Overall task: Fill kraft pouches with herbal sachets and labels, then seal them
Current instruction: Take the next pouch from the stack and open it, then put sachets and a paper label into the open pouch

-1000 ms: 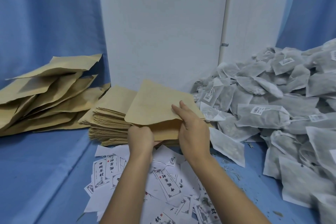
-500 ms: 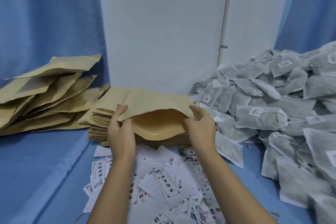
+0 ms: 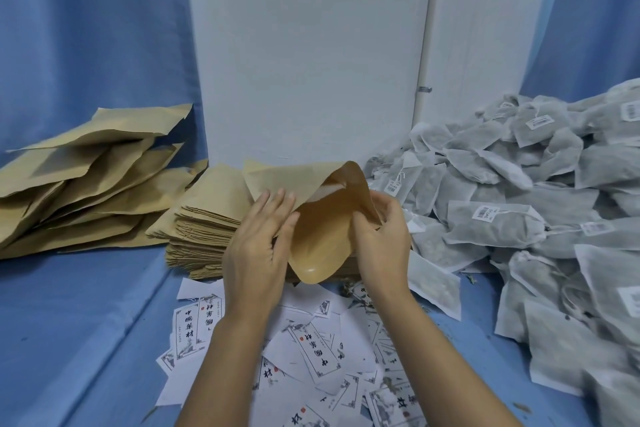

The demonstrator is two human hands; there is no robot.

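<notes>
Just above the stack of flat pouches (image 3: pixel 207 222), the left hand (image 3: pixel 258 246) pinches the kraft pouch (image 3: pixel 322 243) by its upper wall while the right hand (image 3: pixel 381 239) grips the lower lip, so the two should part evenly to widen the mouth without tearing it

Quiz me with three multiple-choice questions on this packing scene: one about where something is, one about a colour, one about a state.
1. Where are the sachets heaped?
A) on the person's left
B) on the person's right
C) inside a box
2. What colour is the cloth under everything?
A) blue
B) red
C) green
3. The held pouch is:
A) sealed flat
B) open
C) torn in two

Answers: 1 B, they lie beside the right hand. 2 A, it is plainly blue. 3 B, the left hand and right hand spread its mouth, so the inside shows.
</notes>
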